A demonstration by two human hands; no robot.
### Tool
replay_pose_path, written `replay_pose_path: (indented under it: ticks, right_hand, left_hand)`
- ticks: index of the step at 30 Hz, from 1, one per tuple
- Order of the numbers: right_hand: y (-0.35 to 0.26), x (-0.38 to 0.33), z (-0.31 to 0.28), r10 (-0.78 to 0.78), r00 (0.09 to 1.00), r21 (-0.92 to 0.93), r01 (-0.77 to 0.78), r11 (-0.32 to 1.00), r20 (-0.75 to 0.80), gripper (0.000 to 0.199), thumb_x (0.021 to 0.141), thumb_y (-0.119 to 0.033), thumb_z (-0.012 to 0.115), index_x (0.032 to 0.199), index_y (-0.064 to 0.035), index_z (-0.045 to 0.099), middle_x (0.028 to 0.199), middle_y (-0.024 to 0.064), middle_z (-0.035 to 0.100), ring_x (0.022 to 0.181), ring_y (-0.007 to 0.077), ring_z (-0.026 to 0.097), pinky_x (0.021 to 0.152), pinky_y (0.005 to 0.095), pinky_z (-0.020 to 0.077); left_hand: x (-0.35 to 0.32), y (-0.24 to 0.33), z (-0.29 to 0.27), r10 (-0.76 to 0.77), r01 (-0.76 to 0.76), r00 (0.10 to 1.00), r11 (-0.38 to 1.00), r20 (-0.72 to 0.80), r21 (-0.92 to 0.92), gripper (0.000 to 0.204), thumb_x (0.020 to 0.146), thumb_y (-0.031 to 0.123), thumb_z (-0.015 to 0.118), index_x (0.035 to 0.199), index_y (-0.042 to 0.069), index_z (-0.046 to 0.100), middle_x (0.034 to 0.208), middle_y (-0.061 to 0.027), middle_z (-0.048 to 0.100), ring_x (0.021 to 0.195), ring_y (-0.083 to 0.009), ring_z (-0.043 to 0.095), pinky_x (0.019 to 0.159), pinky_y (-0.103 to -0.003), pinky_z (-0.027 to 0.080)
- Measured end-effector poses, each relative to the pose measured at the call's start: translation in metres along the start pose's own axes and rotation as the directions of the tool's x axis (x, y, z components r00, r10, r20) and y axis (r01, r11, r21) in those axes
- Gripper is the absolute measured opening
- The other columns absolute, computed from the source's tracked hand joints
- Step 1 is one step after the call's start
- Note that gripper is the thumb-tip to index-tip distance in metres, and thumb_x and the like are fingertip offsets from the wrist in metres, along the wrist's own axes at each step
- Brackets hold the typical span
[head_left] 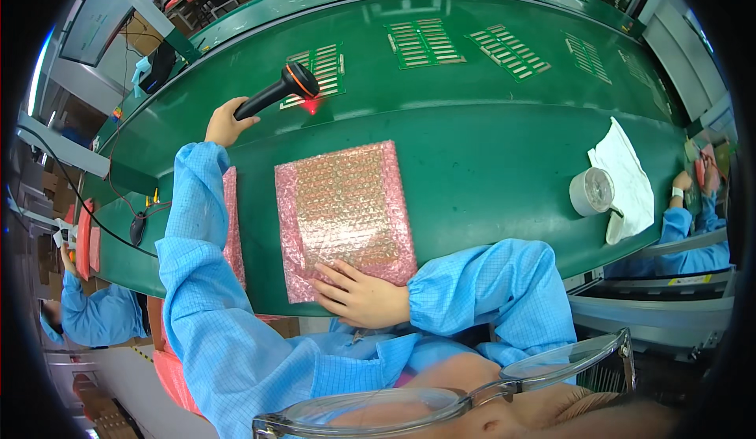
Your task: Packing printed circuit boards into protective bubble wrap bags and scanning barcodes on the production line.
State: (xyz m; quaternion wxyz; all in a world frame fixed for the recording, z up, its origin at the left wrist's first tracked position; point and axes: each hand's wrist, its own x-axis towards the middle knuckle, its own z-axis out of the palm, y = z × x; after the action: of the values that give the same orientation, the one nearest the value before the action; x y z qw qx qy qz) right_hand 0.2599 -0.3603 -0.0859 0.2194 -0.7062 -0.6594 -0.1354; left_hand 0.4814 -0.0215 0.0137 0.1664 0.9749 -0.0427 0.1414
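Note:
My left hand is closed round the handle of a black handheld barcode scanner with an orange ring on its head. The scanner is over the leftmost green circuit board panel, and its red light falls by the panel's near edge. A pink bubble-wrap bag lies flat in front of me, with something brownish and rectangular showing through it. On the bag's near edge rests my right hand, fingers spread. Beside my left forearm, more pink bubble wrap is partly hidden by the sleeve.
More circuit board panels lie in a row along the far strip of the green bench. At the right stand a white tub and a white cloth. A black cable crosses the left side. Co-workers in blue are at both sides.

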Motion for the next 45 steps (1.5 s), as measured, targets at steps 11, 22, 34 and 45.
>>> replay_pose_path:
  ticks: [11, 22, 34, 45]
  right_hand:
    - [0.001, -0.003, -0.001, 0.002, 0.999, -0.041, -0.001, 0.999, 0.043, 0.055, 0.076, -0.033, 0.056, 0.119, 0.0008, 0.047, 0.130, 0.0190, 0.041, 0.127, 0.0384, 0.030, 0.104, 0.0520, 0.0249]
    - [0.002, -0.003, -0.001, -0.005, 0.999, -0.035, 0.007, 0.999, 0.042, 0.059, 0.075, -0.036, 0.058, 0.119, 0.0024, 0.047, 0.130, 0.0199, 0.041, 0.126, 0.0392, 0.031, 0.103, 0.0530, 0.0251]
    - [0.000, -0.003, 0.000, -0.001, 0.998, -0.064, 0.005, 0.998, 0.055, 0.057, 0.075, -0.030, 0.053, 0.121, 0.0017, 0.046, 0.131, 0.0206, 0.040, 0.128, 0.0388, 0.030, 0.103, 0.0518, 0.0257]
    - [0.000, -0.010, 0.017, -0.014, 0.996, -0.079, 0.021, 0.997, 0.093, 0.045, 0.082, -0.026, 0.043, 0.122, -0.0076, 0.050, 0.137, 0.0164, 0.035, 0.131, 0.0376, 0.022, 0.109, 0.0518, 0.0149]
  left_hand:
    - [0.002, -0.027, -0.005, -0.058, 0.057, 0.998, 0.998, 0.029, 0.034, 0.050, 0.068, 0.023, 0.075, 0.112, 0.006, 0.058, 0.092, -0.0129, 0.064, 0.082, -0.0233, 0.062, 0.076, -0.033, 0.046]
    - [-0.001, -0.034, -0.009, -0.101, 0.102, 0.994, 0.994, 0.027, -0.028, 0.050, 0.069, 0.025, 0.075, 0.110, 0.003, 0.059, 0.089, -0.0124, 0.064, 0.080, -0.0208, 0.061, 0.075, -0.032, 0.046]
    - [0.081, 0.084, 0.027, -0.051, 0.062, 0.997, 0.970, 0.053, -0.236, 0.043, 0.069, 0.025, 0.074, 0.104, 0.001, 0.063, 0.081, -0.0059, 0.062, 0.075, -0.0127, 0.055, 0.071, -0.028, 0.043]
    - [0.172, 0.100, 0.114, -0.064, 0.069, 0.997, 0.977, 0.032, -0.204, 0.048, 0.065, 0.027, 0.077, 0.106, 0.008, 0.064, 0.086, -0.0108, 0.065, 0.078, -0.0203, 0.062, 0.074, -0.032, 0.047]
